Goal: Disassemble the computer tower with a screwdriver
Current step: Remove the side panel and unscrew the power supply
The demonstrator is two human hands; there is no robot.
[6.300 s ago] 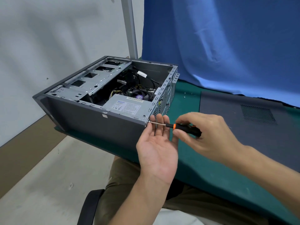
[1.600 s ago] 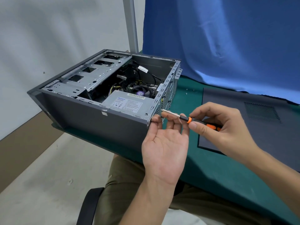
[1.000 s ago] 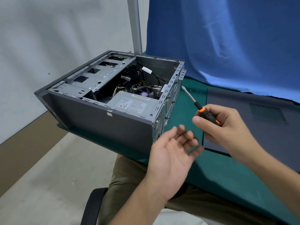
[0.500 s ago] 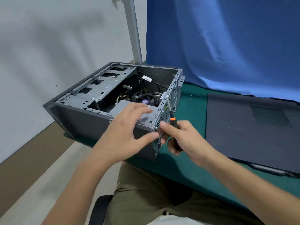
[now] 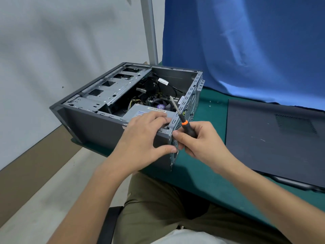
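The grey computer tower [image 5: 98, 124] lies on its side with the top open, showing the drive cage, cables, a fan and the silver power supply [image 5: 140, 111]. My left hand [image 5: 140, 143] grips the tower's near right corner, fingers over the power supply and thumb on the near wall. Just right of that corner, my right hand [image 5: 202, 145] holds the black and orange screwdriver [image 5: 187, 127]. Its shaft points up and away over the tower's rear edge.
The tower stands at the left end of a green table [image 5: 211, 173], overhanging the edge. The removed dark side panel [image 5: 272, 138] lies flat to the right. Small screws [image 5: 213, 103] lie behind it. A blue cloth [image 5: 246, 50] and a grey pole [image 5: 151, 32] stand behind.
My right hand pulled the screwdriver off the rear corner and swung its shaft upright. My left hand left its palm-up place under the tip and took hold of the tower's near corner.
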